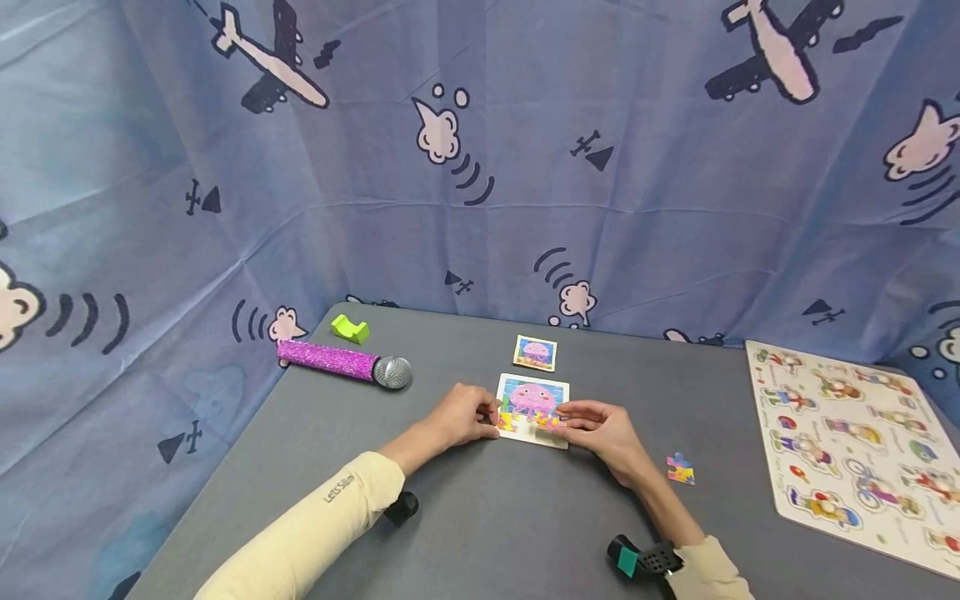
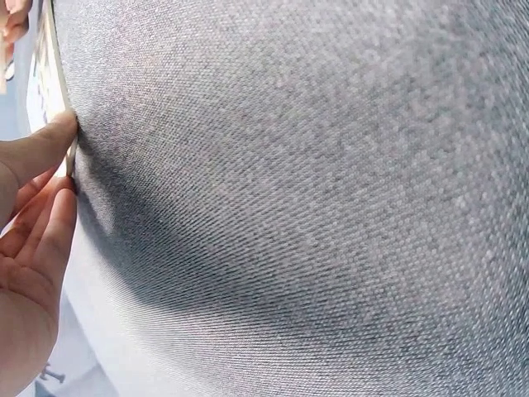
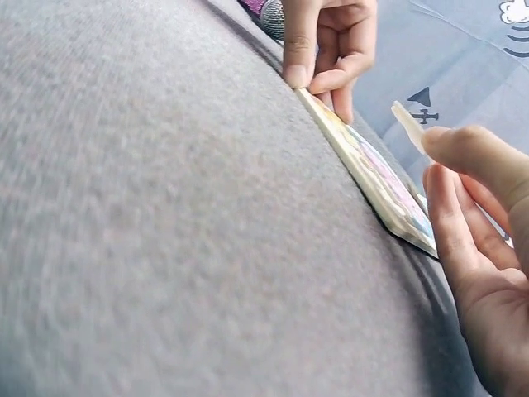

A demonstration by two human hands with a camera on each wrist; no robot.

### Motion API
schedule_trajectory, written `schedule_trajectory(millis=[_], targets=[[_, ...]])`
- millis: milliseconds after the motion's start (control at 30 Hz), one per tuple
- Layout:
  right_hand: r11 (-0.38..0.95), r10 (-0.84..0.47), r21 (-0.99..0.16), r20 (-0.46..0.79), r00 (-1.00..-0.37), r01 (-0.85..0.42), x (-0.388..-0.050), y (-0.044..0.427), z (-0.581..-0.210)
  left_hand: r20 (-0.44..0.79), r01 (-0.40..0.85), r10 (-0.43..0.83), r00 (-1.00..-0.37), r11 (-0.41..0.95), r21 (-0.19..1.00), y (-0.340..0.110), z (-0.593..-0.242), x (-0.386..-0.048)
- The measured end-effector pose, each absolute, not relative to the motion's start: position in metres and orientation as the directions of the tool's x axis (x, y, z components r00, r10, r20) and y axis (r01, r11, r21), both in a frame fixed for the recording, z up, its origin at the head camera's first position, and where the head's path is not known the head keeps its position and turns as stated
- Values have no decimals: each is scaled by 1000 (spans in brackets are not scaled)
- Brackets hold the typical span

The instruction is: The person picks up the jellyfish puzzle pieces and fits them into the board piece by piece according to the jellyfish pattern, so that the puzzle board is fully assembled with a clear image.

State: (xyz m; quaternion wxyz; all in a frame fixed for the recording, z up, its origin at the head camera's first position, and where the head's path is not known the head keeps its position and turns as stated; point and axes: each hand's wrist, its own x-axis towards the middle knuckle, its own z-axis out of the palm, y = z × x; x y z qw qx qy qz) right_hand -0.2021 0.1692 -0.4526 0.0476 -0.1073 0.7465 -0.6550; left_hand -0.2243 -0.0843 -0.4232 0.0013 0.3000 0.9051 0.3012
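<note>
A jigsaw puzzle board (image 1: 519,433) with a pink jellyfish picture lies in the middle of the table, its lower part partly bare. My left hand (image 1: 462,414) grips the board's left edge between thumb and fingers, as the left wrist view also shows. Over the board's lower right, my right hand (image 1: 606,435) pinches a puzzle piece (image 3: 407,126) between thumb and fingertips. In the right wrist view that piece is tilted up, above the board. A loose puzzle piece (image 1: 681,469) lies to the right of my right hand.
Behind the board lies a small jellyfish picture card (image 1: 536,353). A glittery purple microphone (image 1: 337,361) and a green block (image 1: 350,328) are at the left. On the right rests a large board (image 1: 825,433) with printed figures. A blue patterned cloth (image 1: 480,208) hangs behind the table.
</note>
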Motion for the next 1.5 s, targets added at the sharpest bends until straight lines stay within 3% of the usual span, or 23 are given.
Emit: schedule_trajectory(millis=[667, 933, 1200, 1500], targets=[[212, -254, -948, 182, -950, -238, -211, 141, -457, 155, 519, 531, -833, 654, 551, -84, -425, -226], [333, -253, -904, 188, -949, -268, -213, 140, -454, 167, 522, 527, -833, 650, 552, -85, -424, -224], [358, -270, -891, 186, -945, -278, -213, 141, -452, 167, 523, 532, -830, 636, 568, -85, -425, -225], [514, -256, -796, 211, -943, -318, -212, 137, -448, 166, 521, 529, -832, 643, 562, -85, -429, -227]])
